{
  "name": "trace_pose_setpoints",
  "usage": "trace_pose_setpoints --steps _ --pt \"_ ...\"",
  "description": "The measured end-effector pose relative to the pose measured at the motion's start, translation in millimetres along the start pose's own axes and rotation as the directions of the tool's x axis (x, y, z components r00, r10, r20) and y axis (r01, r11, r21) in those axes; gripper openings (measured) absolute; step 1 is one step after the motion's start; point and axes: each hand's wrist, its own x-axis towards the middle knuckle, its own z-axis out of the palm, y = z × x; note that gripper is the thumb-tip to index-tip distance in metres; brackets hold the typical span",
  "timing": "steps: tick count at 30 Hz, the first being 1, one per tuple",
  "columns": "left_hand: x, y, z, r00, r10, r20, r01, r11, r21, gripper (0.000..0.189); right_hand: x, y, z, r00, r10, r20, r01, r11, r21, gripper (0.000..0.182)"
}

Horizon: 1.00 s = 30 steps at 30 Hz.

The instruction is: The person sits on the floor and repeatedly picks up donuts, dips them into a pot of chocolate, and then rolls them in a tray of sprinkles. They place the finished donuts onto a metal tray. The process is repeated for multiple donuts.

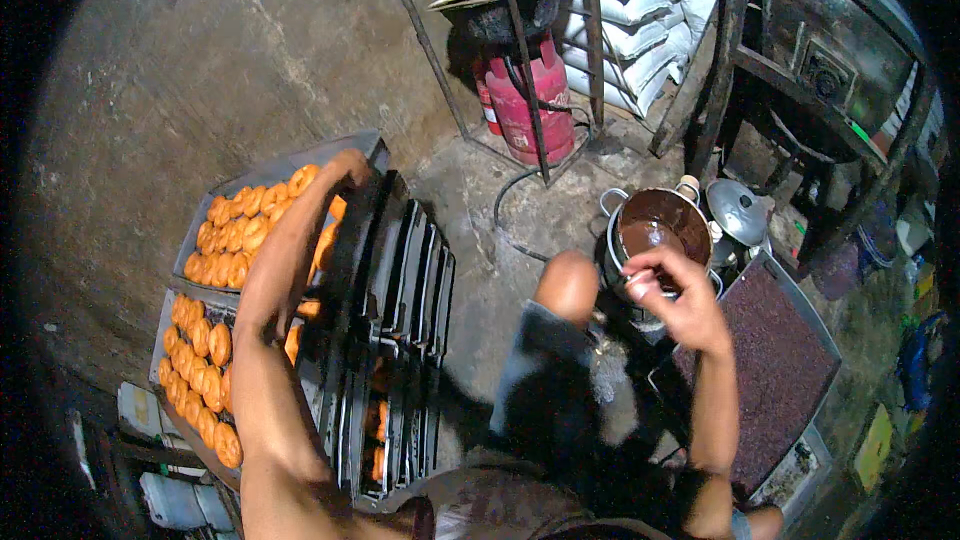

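Note:
My left hand (351, 165) reaches across the upper metal tray (367, 142) at left. Its fingers bend down near the tray's far corner, beside golden-brown ring doughnuts (255, 232); whether they grip one is hidden. A second tray of doughnuts (199, 375) lies nearer my body. Over the near rim of a metal pot (622, 229) hangs my right hand (679, 304), thumb and fingers curled close together. Something small and pale shows at the fingertips, too unclear to name. Dark brown glaze, looking like chocolate, fills part of the pot. Right of it lies a tray of dark sprinkles (772, 360).
Stacked dark baking trays (397, 270) stand between my left arm and knee. A pink gas cylinder (532, 109) and its hose (501, 202) are ahead, inside a metal frame. White sacks (630, 30) are piled behind. A metal lid (735, 210) rests by the pot.

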Motion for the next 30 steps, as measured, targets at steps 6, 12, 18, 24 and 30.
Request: trace_pose_setpoints --steps 6,12,18,24,30 --pt "-50.3 71.3 -51.3 0.807 0.535 0.249 -0.121 0.562 -0.818 0.046 64.0 7.9 155.0 0.867 0.328 0.374 -0.487 0.715 0.502 0.061" --pt "-110.8 -10.6 -93.2 0.916 0.398 -0.05 -0.382 0.825 -0.417 0.056 119.7 57.2 164.8 0.848 0.43 0.31 -0.507 0.487 0.711 0.055" --pt "-118.4 -201.6 -24.1 0.941 -0.323 -0.1 0.336 0.927 0.168 0.069 94.9 17.9 54.1 0.762 0.641 0.094 -0.515 0.512 0.688 0.022" --pt "-67.1 -313.2 79.4 0.928 -0.336 -0.16 0.325 0.941 -0.092 0.066 57.0 11.2 -34.8 0.822 0.569 -0.034 -0.37 0.579 0.727 0.022" --pt "-17.9 -269.4 92.0 0.948 -0.267 -0.176 0.238 0.957 -0.167 0.06 33.1 -14.7 -71.3 0.799 0.6 0.018 -0.479 0.618 0.623 0.03"
